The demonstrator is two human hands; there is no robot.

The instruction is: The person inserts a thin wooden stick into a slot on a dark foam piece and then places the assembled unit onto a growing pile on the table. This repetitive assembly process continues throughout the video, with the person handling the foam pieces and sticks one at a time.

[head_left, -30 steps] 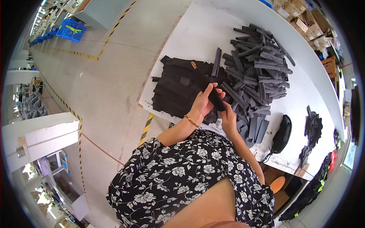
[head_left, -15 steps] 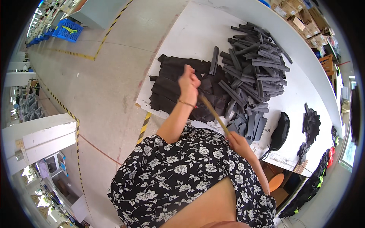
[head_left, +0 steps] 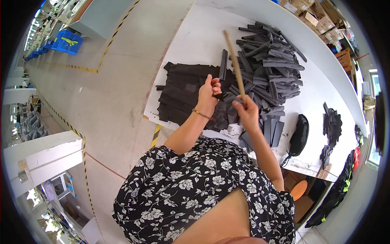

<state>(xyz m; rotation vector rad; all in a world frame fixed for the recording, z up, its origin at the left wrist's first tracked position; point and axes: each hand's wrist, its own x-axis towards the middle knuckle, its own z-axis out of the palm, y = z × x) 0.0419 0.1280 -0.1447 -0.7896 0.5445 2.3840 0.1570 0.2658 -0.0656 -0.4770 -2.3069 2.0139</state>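
Observation:
My right hand point(head_left: 248, 110) is closed round the lower end of a thin wooden stick point(head_left: 235, 61), which points up and away over the table. To its left, my left hand point(head_left: 209, 92) has its fingers curled in on a small dark fabric piece point(head_left: 219, 96), mostly hidden by the hand. Flat dark fabric pieces point(head_left: 178, 93) lie overlapped beneath and left of my left hand. A single narrow dark fabric tube point(head_left: 223, 64) rests just beyond it. Right of the stick rises a big heap of dark grey rolled fabric tubes point(head_left: 280, 61).
Flat grey strips point(head_left: 273, 132) lie near the table's front edge. A black pouch-like item point(head_left: 300, 136) and a dark fabric bunch point(head_left: 332, 128) are farther right on the white table point(head_left: 203, 24). A blue crate point(head_left: 68, 42) stands on the floor at far left.
My right hand has moved up and forward from near my waist. The stick has swung from pointing at my left hand to pointing away over the table. My left hand has shifted slightly.

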